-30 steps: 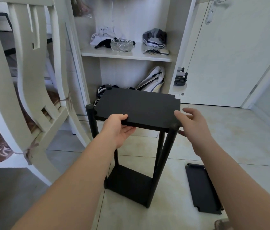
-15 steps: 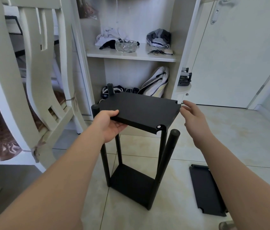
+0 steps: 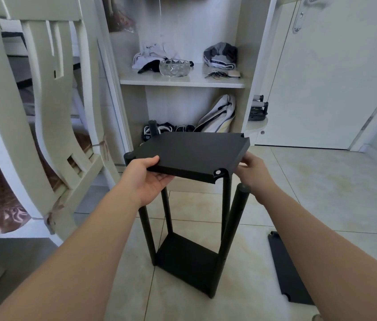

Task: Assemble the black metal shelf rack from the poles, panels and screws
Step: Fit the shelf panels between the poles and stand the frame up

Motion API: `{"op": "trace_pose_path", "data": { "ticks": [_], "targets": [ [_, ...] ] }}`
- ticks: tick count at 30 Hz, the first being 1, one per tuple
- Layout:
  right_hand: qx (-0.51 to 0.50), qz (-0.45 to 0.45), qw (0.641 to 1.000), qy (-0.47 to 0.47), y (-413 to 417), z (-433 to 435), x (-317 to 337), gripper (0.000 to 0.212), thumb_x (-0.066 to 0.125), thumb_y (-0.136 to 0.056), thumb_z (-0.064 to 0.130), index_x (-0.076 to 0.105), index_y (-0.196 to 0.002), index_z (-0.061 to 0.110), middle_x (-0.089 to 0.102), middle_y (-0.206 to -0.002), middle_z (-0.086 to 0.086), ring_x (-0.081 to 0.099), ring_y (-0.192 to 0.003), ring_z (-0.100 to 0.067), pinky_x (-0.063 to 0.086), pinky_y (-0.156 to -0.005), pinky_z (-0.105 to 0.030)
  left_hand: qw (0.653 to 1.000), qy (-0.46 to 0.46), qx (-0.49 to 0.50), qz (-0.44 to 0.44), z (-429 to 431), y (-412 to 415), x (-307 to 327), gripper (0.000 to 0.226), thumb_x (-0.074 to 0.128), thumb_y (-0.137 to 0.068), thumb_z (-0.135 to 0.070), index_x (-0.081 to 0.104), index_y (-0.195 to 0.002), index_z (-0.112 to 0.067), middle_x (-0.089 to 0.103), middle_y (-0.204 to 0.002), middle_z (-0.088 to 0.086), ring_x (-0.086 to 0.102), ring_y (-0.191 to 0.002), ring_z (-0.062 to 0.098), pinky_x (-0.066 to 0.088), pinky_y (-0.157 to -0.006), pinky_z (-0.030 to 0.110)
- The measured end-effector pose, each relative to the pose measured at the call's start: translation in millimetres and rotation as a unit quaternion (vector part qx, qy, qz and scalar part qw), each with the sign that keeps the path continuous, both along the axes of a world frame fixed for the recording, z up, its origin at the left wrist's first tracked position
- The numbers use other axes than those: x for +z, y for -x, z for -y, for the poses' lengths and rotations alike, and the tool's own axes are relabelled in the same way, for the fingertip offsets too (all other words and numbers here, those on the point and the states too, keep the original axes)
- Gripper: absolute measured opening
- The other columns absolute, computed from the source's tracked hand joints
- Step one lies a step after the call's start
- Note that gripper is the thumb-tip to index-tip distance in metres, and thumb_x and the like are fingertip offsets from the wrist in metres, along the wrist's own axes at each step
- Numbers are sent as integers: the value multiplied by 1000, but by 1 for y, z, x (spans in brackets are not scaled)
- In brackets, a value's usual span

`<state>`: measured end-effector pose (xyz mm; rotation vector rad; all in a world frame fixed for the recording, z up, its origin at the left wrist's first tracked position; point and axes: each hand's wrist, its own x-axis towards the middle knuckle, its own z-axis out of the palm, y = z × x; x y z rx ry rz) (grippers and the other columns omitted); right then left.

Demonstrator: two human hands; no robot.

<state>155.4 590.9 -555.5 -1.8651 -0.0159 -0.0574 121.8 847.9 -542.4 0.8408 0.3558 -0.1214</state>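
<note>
Operator: How does my left side stand?

Inspector: Your left hand [image 3: 147,181] grasps the panel [image 3: 194,156] at its near left edge, thumb on top and fingers beneath, so it carries the weight. The panel hangs tilted over the four poles [image 3: 147,225]. I cannot confirm that it is seated on any of them.

Operator: And the right?

Inspector: The near right pole [image 3: 235,218] stands free below the notched corner. Your right hand [image 3: 256,174] meets the right edge, apparently to steady it. Its fingers are hidden, so I cannot tell the grasp. A spare panel [image 3: 290,274] lies on the floor, well apart.
</note>
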Motion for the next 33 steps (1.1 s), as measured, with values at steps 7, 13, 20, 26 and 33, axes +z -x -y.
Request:
{"op": "trace_pose_path", "data": {
  "ticks": [7,13,20,26,33],
  "targets": [
    [-55,24,997,39,-2,11,-5,6,63,-99,17,65,-101,22,68,-110,-3,66,-87,-12,51,-70,-31,1000,15,18,1,0,1,3,27,49,-99,-5,55,-126,0,72,-112,19,73,-99,32,58,-83,44],
    [-84,26,996,19,4,38,-10,14,61,-100,19,68,-111,25,65,-109,8,64,-97,-17,47,-80,-30,1000,-21,16,-9,2,3,1,22,50,-99,-5,58,-119,-1,73,-111,18,73,-99,30,58,-83,44],
    [-85,26,996,7,9,40,-11,16,63,-99,18,69,-113,24,65,-111,5,65,-100,-20,51,-101,-50,997,-69,11,-27,10,4,-1,23,51,-99,-5,57,-121,-1,72,-113,18,73,-97,29,60,-69,39],
    [-96,28,995,-16,12,35,-12,16,62,-98,11,64,-103,27,67,-112,8,66,-101,-20,53,-99,-51,996,-74,13,-40,13,6,-3,29,51,-99,-4,55,-127,1,70,-115,18,71,-98,29,60,-66,39],
    [-108,23,994,-27,14,36,-11,15,60,-99,9,64,-107,21,67,-109,7,66,-105,-25,56,-93,-46,997,-65,0,-51,13,7,-5,27,52,-98,-4,55,-125,-1,70,-115,18,72,-99,31,61,-67,40]
  ]
}}
